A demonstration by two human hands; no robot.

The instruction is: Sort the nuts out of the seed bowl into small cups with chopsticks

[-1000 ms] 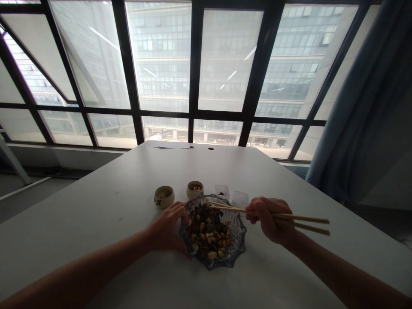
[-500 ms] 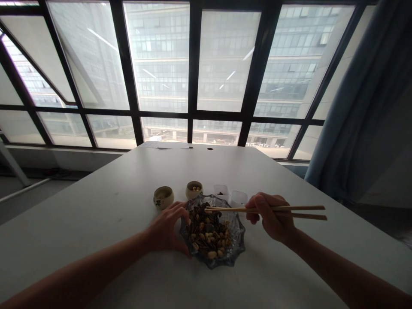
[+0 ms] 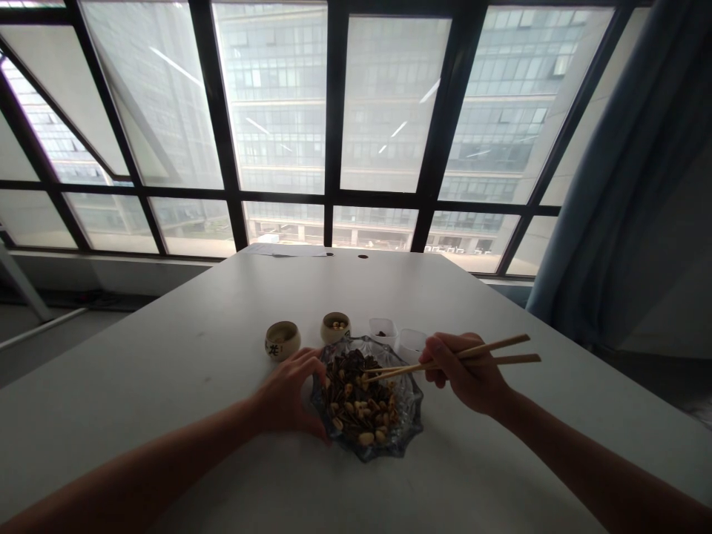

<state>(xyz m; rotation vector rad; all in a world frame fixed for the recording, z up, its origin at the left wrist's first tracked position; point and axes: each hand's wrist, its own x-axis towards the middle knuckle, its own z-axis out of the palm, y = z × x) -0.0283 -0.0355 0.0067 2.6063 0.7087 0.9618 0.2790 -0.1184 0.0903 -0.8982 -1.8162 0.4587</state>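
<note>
One white table [image 3: 194, 334], glass bowl [image 3: 410, 408], windows [image 3: 278, 96], blue curtain [image 3: 606, 170]

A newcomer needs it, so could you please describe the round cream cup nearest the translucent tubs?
On the white table, find the scalloped glass bowl. Behind it sits the round cream cup, right of its lookalike, small golden pieces inside.

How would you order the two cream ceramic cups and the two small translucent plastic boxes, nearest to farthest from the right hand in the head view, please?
From the right hand, going left:
1. Right translucent box: just beyond the fingertips.
2. Left translucent box: between the first box and the cups.
3. Right cream cup: next along.
4. Left cream cup: leftmost.
</note>
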